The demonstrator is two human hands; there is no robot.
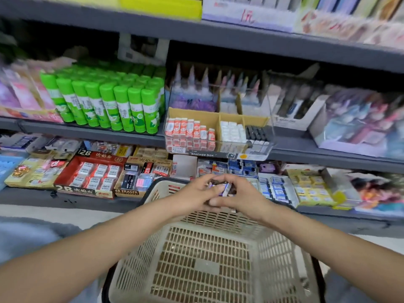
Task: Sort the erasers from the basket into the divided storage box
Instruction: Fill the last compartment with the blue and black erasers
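Both forearms [122,232] bare — no sleeves, rings or watch.

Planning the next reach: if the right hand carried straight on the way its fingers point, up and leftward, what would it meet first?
The left hand. The right hand meets it fingertip to fingertip around the small erasers they hold above the basket. Beyond that, probably the eraser boxes on the lower shelf, though depth is unclear.

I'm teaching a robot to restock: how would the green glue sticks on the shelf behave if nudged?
The green glue sticks stand upright, tall and narrow, so an outer one would probably tip. Being round, a fallen one would likely roll. They are packed tightly together, so inner ones should stay propped.
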